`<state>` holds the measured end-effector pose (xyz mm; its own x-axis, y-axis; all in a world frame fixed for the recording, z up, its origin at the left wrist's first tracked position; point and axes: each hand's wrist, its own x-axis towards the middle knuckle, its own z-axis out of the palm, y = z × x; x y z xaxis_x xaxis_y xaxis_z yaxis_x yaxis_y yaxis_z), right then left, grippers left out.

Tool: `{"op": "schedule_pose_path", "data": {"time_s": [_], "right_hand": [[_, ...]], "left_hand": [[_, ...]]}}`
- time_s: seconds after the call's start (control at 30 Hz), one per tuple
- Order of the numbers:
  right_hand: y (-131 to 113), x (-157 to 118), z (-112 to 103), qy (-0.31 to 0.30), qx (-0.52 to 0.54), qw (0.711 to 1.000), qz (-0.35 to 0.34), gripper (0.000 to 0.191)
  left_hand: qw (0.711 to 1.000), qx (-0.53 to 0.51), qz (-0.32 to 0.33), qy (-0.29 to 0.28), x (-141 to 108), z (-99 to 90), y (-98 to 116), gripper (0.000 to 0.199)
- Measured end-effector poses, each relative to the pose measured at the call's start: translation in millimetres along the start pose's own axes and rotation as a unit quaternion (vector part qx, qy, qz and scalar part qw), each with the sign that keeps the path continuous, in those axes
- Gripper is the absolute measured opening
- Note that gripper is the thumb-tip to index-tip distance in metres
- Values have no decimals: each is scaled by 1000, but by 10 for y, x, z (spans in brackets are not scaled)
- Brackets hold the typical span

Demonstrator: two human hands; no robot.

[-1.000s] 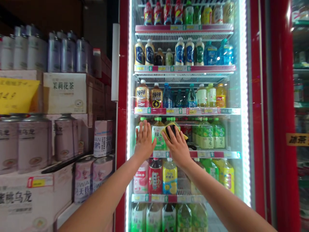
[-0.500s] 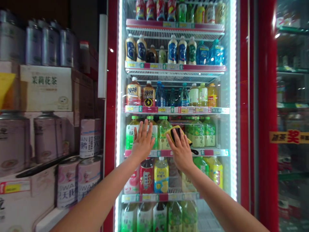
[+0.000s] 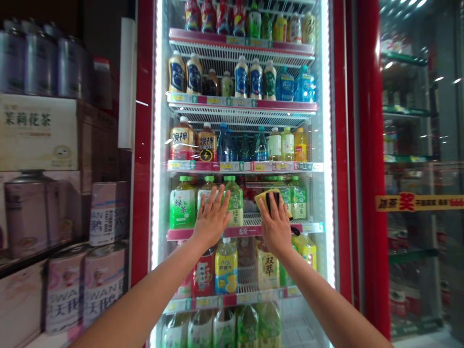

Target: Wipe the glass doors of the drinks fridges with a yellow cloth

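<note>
My left hand point(image 3: 212, 212) is spread flat, palm forward, against or very near the glass door of a drinks fridge, with nothing in it. Behind it stand green tea bottles point(image 3: 183, 203) with green caps. My right hand point(image 3: 276, 229) presses a yellow cleaning pad point(image 3: 261, 198) with a black band to the glass. The fingers lie over the pad, and a short black loop point(image 3: 296, 231) hangs from its lower right side. The underside of the pad is hidden.
A red door frame point(image 3: 144, 145) borders the lit fridge. Cartons point(image 3: 39, 130) and pink-and-white cans point(image 3: 67, 287) are stacked at the left. Another red-framed fridge point(image 3: 371, 145) stands at the right, with a yellow strip point(image 3: 420, 202) across its glass.
My right hand and the cleaning pad have moved right across the shelf of green tea bottles. My left hand stays spread, now farther right over the bottles. The view has shifted right.
</note>
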<state>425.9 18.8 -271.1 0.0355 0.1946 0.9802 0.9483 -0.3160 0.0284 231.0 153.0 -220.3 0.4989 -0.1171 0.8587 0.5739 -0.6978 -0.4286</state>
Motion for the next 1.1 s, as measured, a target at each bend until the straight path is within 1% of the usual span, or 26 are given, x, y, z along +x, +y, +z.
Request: {"op": "schedule_pose_path", "data": {"time_s": [0.03, 0.07, 0.13, 0.2, 0.23, 0.27, 0.3, 0.33, 0.37, 0.43, 0.5, 0.53, 0.57, 0.6, 0.63, 0.7, 0.77, 0.8, 0.83, 0.87, 0.9, 0.93, 1.0, 1.03, 1.1], "right_hand": [[-56, 29, 0, -13, 2, 999, -29, 90], [-101, 118, -11, -26, 4, 998, -55, 88], [-132, 427, -63, -44, 5, 995, -90, 81], [-74, 767, -130, -45, 3, 995, -94, 75], [-23, 891, -157, -40, 1, 996, -84, 73], [31, 960, -176, -32, -2, 997, -68, 72], [81, 963, -182, -23, -5, 999, -46, 71], [119, 901, -176, -12, -8, 1000, -23, 72], [140, 782, -156, -3, -10, 1000, -4, 72], [127, 445, -91, 11, -11, 1000, 14, 73], [66, 134, -22, 9, -9, 1000, -10, 74], [34, 44, -1, 4, -9, 1000, -28, 75], [11, 15, 6, -3, -9, 999, -44, 75], [2, 52, -2, -10, -10, 998, -55, 74], [10, 147, -24, -14, -12, 998, -59, 73], [79, 455, -92, -16, -17, 998, -55, 69], [198, 779, -160, -10, -19, 999, -40, 68], [268, 896, -183, -2, -19, 999, -30, 68], [338, 961, -195, 8, -18, 1000, -18, 68], [405, 967, -195, 20, -17, 1000, -4, 67], [464, 912, -183, 33, -16, 999, 11, 67], [513, 801, -161, 45, -15, 999, 26, 67], [568, 464, -102, 59, -13, 997, 47, 71], [573, 276, -73, 59, -12, 997, 46, 74], [547, -33, -39, 44, -11, 999, 16, 79]], "left_hand": [[1000, -1, 1, 1, 23, 2, 30, 84], [1000, -2, 0, 0, 56, 6, 67, 84], [1000, -5, -5, -6, 138, 20, 155, 82], [1000, -8, -8, -13, 219, 41, 245, 79], [1000, -8, -8, -16, 249, 52, 284, 78], [1000, -8, -7, -18, 270, 61, 314, 78], [1000, -8, -6, -18, 279, 68, 333, 79], [1000, -7, -3, -17, 278, 72, 341, 79], [1000, -5, 2, -16, 267, 71, 336, 80], [1000, 0, 18, -16, 227, 60, 297, 82], [999, 4, 39, -15, 179, 44, 243, 83], [999, 5, 48, -12, 158, 40, 222, 82], [999, 5, 53, -9, 142, 39, 210, 82], [999, 6, 54, -5, 131, 43, 208, 81], [999, 6, 52, 0, 127, 49, 218, 81], [999, 3, 41, 8, 140, 68, 263, 82], [999, -3, 35, 14, 178, 83, 322, 86], [999, -7, 35, 16, 202, 87, 349, 87], [999, -10, 35, 20, 227, 89, 373, 87], [999, -13, 36, 23, 249, 90, 393, 87], [999, -14, 36, 27, 267, 91, 410, 86], [999, -16, 37, 31, 277, 93, 425, 85], [998, -18, 43, 35, 279, 102, 453, 84], [998, -20, 48, 35, 273, 109, 470, 83], [998, -25, 57, 31, 262, 123, 516, 84]]}}
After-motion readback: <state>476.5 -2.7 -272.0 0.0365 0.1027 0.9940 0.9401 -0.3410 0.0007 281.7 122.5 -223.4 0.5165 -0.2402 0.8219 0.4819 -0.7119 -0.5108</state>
